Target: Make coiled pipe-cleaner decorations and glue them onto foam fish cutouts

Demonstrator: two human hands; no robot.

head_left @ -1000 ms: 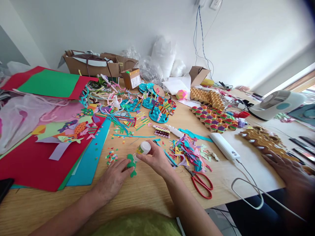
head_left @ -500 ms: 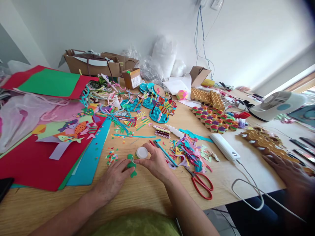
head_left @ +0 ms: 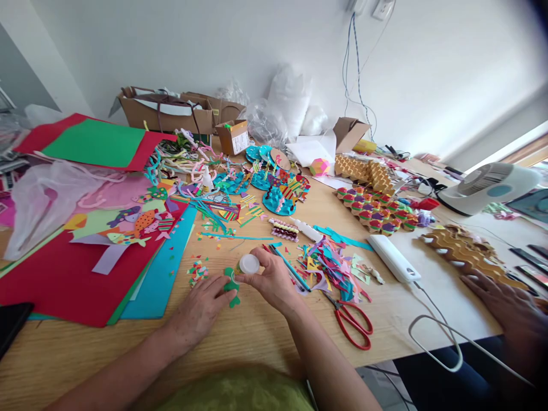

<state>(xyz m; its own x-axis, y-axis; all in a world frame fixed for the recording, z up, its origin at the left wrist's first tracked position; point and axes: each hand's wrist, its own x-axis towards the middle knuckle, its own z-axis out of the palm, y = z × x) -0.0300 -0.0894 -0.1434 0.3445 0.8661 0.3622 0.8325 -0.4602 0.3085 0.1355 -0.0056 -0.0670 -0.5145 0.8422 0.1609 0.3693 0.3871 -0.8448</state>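
Observation:
My right hand (head_left: 274,281) is closed around a small bottle (head_left: 249,264) whose round, whitish end faces up. Its lower end is partly hidden by my fingers, close over a green paper fish cut-out (head_left: 232,287) on the table. My left hand (head_left: 201,302) holds the cut-out against the wood, with thumb and fingertips on its left edge. Small coloured paper bits (head_left: 197,272) lie just beyond the left hand. To the right of my right hand are a few pens (head_left: 291,265) and red-handled scissors (head_left: 354,325).
Coloured paper sheets (head_left: 81,285) cover the left side. Paper scraps (head_left: 329,260) and a white power strip (head_left: 394,258) with a looping cable lie at right. Another person's hand (head_left: 500,297) rests by an egg carton piece (head_left: 466,254). A fan (head_left: 488,188) stands beyond.
The view has shifted slightly, so the scene sits a little further right. Both hands keep nearly the same pose over the green fish, and the bottle stays in my right hand.

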